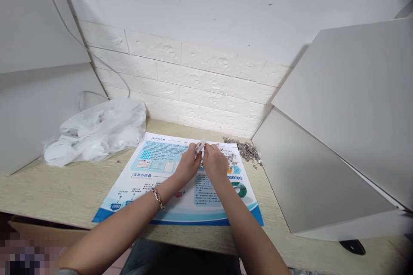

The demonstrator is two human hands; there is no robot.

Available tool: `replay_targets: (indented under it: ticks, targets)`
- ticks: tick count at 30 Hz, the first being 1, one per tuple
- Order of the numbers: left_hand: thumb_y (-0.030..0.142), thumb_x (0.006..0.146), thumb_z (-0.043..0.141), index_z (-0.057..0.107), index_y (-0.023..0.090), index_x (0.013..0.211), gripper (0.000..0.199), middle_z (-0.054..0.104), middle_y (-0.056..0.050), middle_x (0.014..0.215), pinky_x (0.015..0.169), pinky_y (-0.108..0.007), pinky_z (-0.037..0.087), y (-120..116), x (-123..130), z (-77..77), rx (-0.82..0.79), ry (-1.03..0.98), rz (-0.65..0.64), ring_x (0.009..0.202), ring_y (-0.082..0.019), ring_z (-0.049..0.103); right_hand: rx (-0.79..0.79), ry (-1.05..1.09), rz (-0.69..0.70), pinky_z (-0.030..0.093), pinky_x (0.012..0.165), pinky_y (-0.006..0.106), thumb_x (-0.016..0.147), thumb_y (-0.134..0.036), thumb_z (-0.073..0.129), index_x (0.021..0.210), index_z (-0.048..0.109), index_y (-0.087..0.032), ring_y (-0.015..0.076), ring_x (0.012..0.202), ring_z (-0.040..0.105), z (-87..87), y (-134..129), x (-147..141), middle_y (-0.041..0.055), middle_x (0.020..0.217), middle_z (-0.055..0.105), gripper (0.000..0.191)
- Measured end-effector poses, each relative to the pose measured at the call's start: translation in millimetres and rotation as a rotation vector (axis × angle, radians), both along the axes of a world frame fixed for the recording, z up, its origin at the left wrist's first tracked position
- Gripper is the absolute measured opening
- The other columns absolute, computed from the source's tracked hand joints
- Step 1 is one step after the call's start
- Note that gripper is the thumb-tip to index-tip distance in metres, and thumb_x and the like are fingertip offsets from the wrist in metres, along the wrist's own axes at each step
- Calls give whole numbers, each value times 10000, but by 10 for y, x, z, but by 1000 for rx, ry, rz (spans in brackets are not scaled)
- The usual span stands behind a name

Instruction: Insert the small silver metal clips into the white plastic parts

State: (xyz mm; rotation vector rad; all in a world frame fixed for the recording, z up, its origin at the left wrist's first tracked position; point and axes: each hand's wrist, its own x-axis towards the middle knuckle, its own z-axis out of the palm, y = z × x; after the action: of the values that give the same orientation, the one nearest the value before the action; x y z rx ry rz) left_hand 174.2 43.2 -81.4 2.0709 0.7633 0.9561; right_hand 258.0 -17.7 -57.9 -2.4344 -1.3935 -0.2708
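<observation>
My left hand [187, 163] is closed on a small white plastic piece [200, 145], held tilted above the printed poster [185, 217]. Close against it, my right hand [215, 162] has its fingers pinched together at the piece's right edge. Whatever lies between those right fingertips is hidden or too small to name. Small shiny metal parts [248, 151] are heaped at the poster's upper right corner, and several more are scattered on the sheet near my right hand. A chain bracelet [158, 198] circles my left wrist.
A crumpled translucent plastic bag [100, 133] lies on the table [61, 189] at the left. Grey panels stand at the left and right [322, 172]. A white brick-patterned wall [200, 77] closes the back. A thin cable [108, 64] hangs behind the bag.
</observation>
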Motion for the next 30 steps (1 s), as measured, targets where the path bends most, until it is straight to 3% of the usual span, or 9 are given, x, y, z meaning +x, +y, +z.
replay_targets:
  ticks: [12, 21, 30]
  targets:
    - [268, 828, 377, 298, 227, 752, 118, 437, 35, 591, 504, -246, 294, 16, -17, 3, 0, 13, -14, 506, -144, 443, -43, 10, 15, 312, 516, 219, 923, -237, 254, 992, 574, -230, 119, 686, 547, 35, -34, 51, 35, 899, 580, 327]
    - [267, 815, 411, 311, 220, 742, 132, 411, 52, 575, 503, -237, 285, 46, -35, 50, -47, -33, -17, 501, -123, 407, 6, 74, 98, 360, 593, 218, 923, -266, 281, 1141, 538, -225, 137, 804, 565, 41, -54, 96, 53, 990, 594, 339]
    - [291, 770, 511, 415, 190, 752, 141, 419, 30, 677, 535, -239, 319, 279, -102, 113, -220, -98, -205, 595, -110, 397, 65, 143, 180, 354, 662, 220, 915, -261, 314, 1073, 585, -213, 143, 828, 551, 69, -95, 148, 38, 937, 616, 317]
